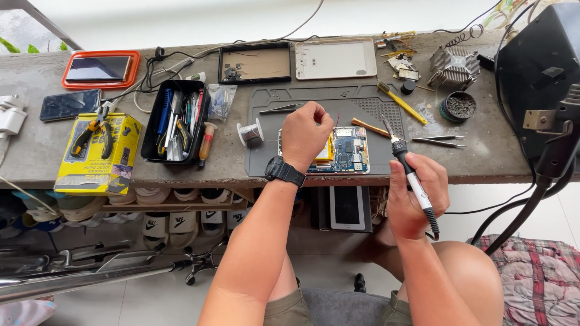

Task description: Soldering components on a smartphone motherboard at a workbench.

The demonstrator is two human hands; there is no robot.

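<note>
My left hand (pixel 306 134), a black watch on its wrist, hovers closed over an opened tablet with a blue circuit board (pixel 350 151) and a yellow battery. It pinches a thin red wire (pixel 338 118) that sticks up past the knuckles. My right hand (pixel 415 196) grips a soldering iron (pixel 406 166) by its white and black handle, tip pointing up and away, just right of the board. The tablet lies on a grey work mat (pixel 338 102). A spool of solder wire (pixel 250 131) stands left of my left hand.
On the concrete bench: a black tool tray (pixel 175 121), a yellow box with pliers (pixel 96 154), two phones (pixel 69 104), tablet shells (pixel 335 58), tweezers (pixel 440 140), a heatsink (pixel 454 65), a tip-cleaner tin (pixel 458 107). A black stand (pixel 538 72) sits right. Shoes line a shelf below.
</note>
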